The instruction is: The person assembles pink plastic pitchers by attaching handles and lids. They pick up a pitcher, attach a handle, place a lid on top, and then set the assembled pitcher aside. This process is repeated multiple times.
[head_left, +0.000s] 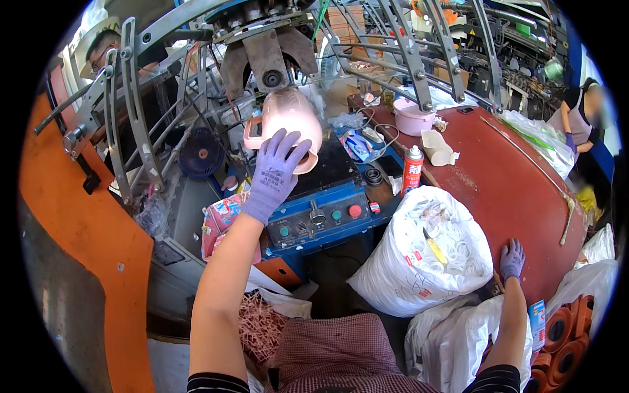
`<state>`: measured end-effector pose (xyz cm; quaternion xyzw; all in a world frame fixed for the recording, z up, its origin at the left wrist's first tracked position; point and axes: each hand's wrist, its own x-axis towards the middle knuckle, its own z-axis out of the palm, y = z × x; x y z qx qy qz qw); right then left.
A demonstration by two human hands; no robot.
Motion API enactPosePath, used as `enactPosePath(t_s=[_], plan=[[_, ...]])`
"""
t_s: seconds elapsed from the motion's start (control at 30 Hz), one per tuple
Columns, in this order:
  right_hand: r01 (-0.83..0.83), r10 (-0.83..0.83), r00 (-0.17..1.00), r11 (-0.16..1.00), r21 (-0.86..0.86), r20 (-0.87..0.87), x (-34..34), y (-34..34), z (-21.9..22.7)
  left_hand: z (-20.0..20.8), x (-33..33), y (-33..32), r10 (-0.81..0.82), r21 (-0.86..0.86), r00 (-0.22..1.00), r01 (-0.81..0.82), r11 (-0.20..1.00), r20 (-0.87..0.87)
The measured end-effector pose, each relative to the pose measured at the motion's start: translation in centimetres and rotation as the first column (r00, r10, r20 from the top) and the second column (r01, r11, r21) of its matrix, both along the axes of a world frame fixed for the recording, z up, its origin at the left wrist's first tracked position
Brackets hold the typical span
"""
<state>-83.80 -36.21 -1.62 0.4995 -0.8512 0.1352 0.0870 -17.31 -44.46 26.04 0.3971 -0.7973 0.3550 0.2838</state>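
Right of the white sack [406, 268] there's room, bare red tabletop [517, 190] stretching ahead of the right hand [512, 260]! Just beyond the sack, a spray can [412, 170] blocks; left of the sack, the control panel [324, 223]; farther beyond, slanting metal bars [414, 69].

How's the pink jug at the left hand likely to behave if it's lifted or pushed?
The pink jug is probably stiff and fairly light for its size: it looks like moulded plastic, with no visible dent beside the left hand. Its smooth, shiny curve may be slippery. The handle jutting from one side would likely check rolling.
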Motion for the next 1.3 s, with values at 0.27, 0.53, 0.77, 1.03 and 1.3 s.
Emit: enactPosePath(t_s=[0.27,0.53,0.77,1.03,1.3], plan=[[-0.009,0.009,1.0,1.0,-0.017,-0.004,-0.5,1.0,-0.4,0.0,-0.1,0.3,-0.017,0.02,1.0,0.017,1.0,-0.007],[-0.031,0.03,0.999,0.999,-0.043,-0.021,-0.7,0.9,-0.6,0.0,0.0,0.2,-0.035,-0.002,0.999,0.035,0.999,-0.019],[-0.008,0.007,0.997,1.0,-0.007,-0.077,-1.0,0.2,-1.2,-0.8,0.9,-0.8,0.006,-0.054,1.0,-0.005,0.999,0.007],[-0.068,0.07,0.995,0.997,0.032,-0.072,-1.1,-1.3,-1.7,2.2,1.5,0.1,-0.01,-0.021,1.0,0.01,1.0,-0.007],[-0.136,0.131,0.956,0.991,0.0,0.262,-3.7,-0.3,-1.2,-6.1,0.5,6.2,-0.037,-0.14,0.952,-0.006,0.99,-0.305]])
